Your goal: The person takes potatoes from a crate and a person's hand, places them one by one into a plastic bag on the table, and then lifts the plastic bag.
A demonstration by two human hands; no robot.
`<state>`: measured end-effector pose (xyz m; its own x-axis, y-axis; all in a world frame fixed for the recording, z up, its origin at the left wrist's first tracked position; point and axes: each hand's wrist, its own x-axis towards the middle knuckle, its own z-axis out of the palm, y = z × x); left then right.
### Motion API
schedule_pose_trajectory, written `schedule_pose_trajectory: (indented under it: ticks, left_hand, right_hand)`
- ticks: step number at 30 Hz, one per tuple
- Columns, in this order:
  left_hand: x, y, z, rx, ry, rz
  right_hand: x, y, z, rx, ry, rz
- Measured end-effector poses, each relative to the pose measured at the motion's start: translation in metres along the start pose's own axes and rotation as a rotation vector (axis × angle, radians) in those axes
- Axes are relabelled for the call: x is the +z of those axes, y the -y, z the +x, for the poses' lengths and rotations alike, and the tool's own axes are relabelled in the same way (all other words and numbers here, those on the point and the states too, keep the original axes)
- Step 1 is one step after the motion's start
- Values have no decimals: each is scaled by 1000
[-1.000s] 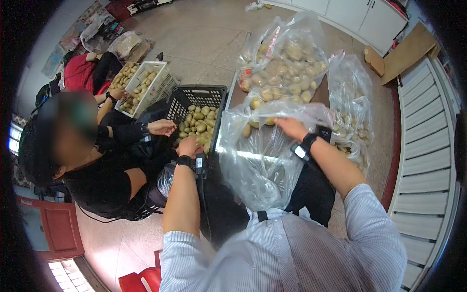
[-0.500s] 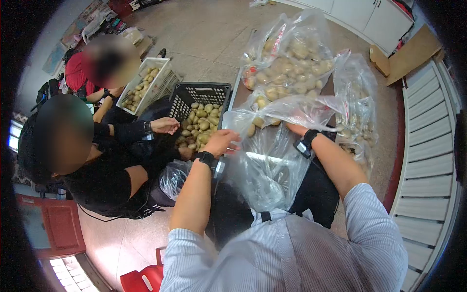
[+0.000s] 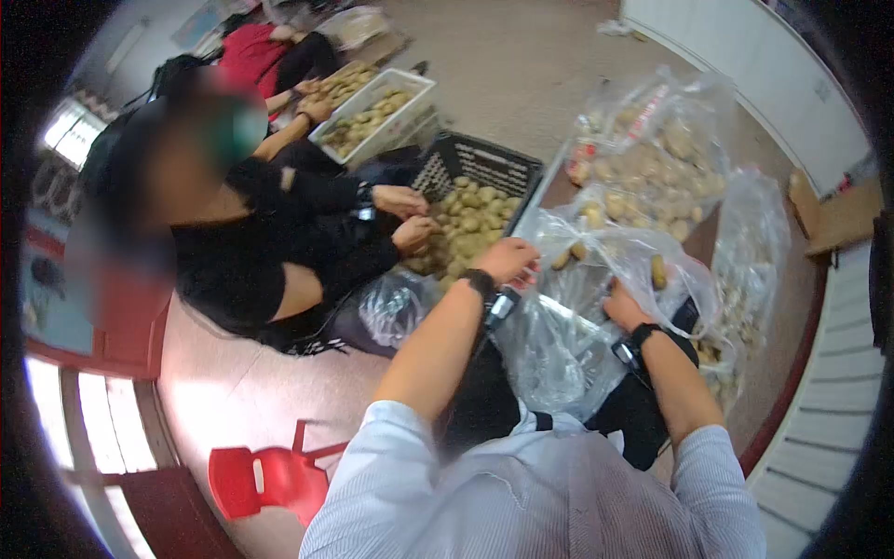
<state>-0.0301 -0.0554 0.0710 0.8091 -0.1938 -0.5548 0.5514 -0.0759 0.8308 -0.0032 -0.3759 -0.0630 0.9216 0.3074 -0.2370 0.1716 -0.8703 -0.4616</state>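
A clear plastic bag hangs over my lap, its upper part spread between my hands. My left hand is at the bag's left edge, fingers curled closed on the plastic. My right hand reaches to the bag's right side, beside a fold of clear plastic; its fingertips are partly hidden, so I cannot tell what they hold. Just beyond, a large clear bag holds many oval brownish fruits that look like kiwifruit. A single brown oval fruit shows near my right hand, behind plastic.
To my left stands a black crate of greenish-brown oval fruits, with a co-worker's hands at it. A white crate with similar fruits is farther off. Another filled bag lies at right. A red chair stands behind left.
The view has swung left, so the scene sits farther right. My right hand has drawn back from the filled bag toward my lap. The co-worker's hands have come closer together over the crate.
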Motion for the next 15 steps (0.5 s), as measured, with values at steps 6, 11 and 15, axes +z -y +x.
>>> schedule_pose_trajectory:
  ticks: [6,11,15]
  left_hand:
    - [-3,-5,-12,49,-46,-31]
    - [7,-8,-15,-3,-39,-64]
    - [12,-10,-17,-5,59,-49]
  right_hand:
    - [-50,92,-35,-83,-82,326]
    - [-69,156,-44,63,155,1179]
    - [-67,178,-44,38,241,1225]
